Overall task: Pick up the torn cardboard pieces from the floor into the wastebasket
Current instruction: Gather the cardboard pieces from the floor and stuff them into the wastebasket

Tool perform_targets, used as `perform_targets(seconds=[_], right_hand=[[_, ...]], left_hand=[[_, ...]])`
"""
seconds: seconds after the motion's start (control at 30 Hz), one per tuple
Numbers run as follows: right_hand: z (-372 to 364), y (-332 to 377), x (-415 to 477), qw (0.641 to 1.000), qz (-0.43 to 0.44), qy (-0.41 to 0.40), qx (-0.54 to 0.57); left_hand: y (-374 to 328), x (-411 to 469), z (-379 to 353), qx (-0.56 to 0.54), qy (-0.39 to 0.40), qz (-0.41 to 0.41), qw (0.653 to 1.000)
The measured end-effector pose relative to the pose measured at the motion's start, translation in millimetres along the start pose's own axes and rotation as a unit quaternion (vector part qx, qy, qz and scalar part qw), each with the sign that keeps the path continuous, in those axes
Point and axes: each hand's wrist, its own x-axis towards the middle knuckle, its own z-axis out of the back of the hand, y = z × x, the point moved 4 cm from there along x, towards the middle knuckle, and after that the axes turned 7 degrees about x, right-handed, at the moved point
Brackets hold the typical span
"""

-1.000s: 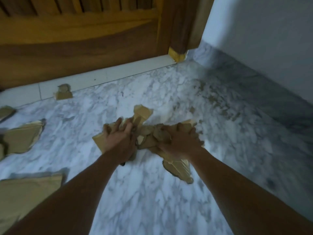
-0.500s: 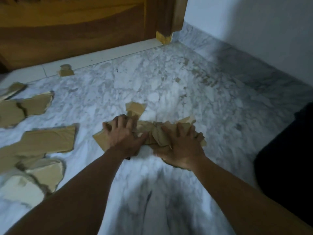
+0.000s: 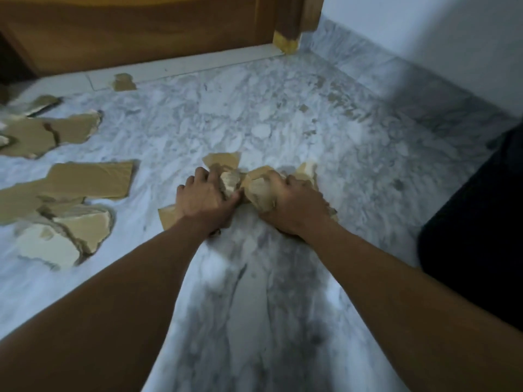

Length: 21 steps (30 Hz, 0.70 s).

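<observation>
— Down on the white-and-grey marble floor (image 3: pixel 283 123), at mid-frame, a crumpled bundle of torn brown cardboard pieces (image 3: pixel 259 190) is clamped between both hands.
— And how is it gripped?
— The left hand (image 3: pixel 205 203) is curled over the bundle's left side, with the fingers dug in among the scraps. The right hand (image 3: pixel 297 212) is wrapped round the right side. Both are closed tight on cardboard.
— Has it been lifted?
— That cannot be told. A flat corner is seen jutting out beneath the left wrist, low against the marble.
— What is seen over on the left?
— More torn pieces are spread flat. A long brown strip (image 3: pixel 93 179) is laid nearest the hands, with pale-faced overlapping scraps (image 3: pixel 82 227) below it and a cracked brown sheet (image 3: pixel 56 132) farther back. One small scrap (image 3: pixel 123 82) is parked on the white threshold (image 3: pixel 184 66) under the brown wooden door (image 3: pixel 141 32).
— And the right edge?
— A black shape (image 3: pixel 481 236) is cut off by the frame and cannot be identified.
</observation>
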Motion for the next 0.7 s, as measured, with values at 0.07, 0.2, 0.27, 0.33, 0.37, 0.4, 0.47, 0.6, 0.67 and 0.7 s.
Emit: perform_targets(seconds=[0.07, 0.2, 0.27, 0.33, 0.37, 0.4, 0.47, 0.6, 0.67, 0.7], right_hand=[[6.3, 5.4, -6.9, 0.999, 0.047, -0.002, -0.02], [18.0, 7.2, -37.3, 0.997, 0.062, 0.017, -0.05], [16.6, 10.2, -60.2, 0.997, 0.066, 0.024, -0.044], [21.9, 10.1, -80.1, 0.998, 0.043, 0.043, -0.017], [27.9, 9.3, -87.9, 0.998, 0.027, 0.052, -0.004], [36.5, 9.3, -95.1, 0.998, 0.014, 0.056, 0.005], [62.5, 11.2, -107.1, 0.999, -0.001, 0.044, 0.003], [145.7, 22.9, -131.2, 1.0, 0.01, 0.004, -0.027], [197.4, 25.3, -146.1, 0.999, 0.016, -0.022, -0.042], [224.5, 24.6, -154.1, 0.998, 0.018, -0.039, -0.05]], left_hand=[[-2.2, -13.9, 5.0, -0.034, -0.006, 0.01, 0.999], [-0.1, -44.4, 14.0, -0.062, 0.028, 0.043, 0.997], [2.0, -60.7, 16.3, -0.078, 0.052, 0.048, 0.994], [5.3, -74.8, 21.0, -0.121, 0.075, 0.059, 0.988], [7.2, -80.9, 26.1, -0.147, 0.08, 0.068, 0.984], [9.0, -86.6, 33.5, -0.167, 0.081, 0.077, 0.98], [6.3, -95.0, 56.3, -0.189, 0.076, 0.082, 0.976], [-25.4, -101.0, 127.5, -0.247, 0.05, 0.07, 0.965], [-53.3, -100.2, 170.9, -0.314, 0.031, 0.063, 0.947], [-70.5, -99.3, 193.4, -0.342, 0.02, 0.051, 0.938]])
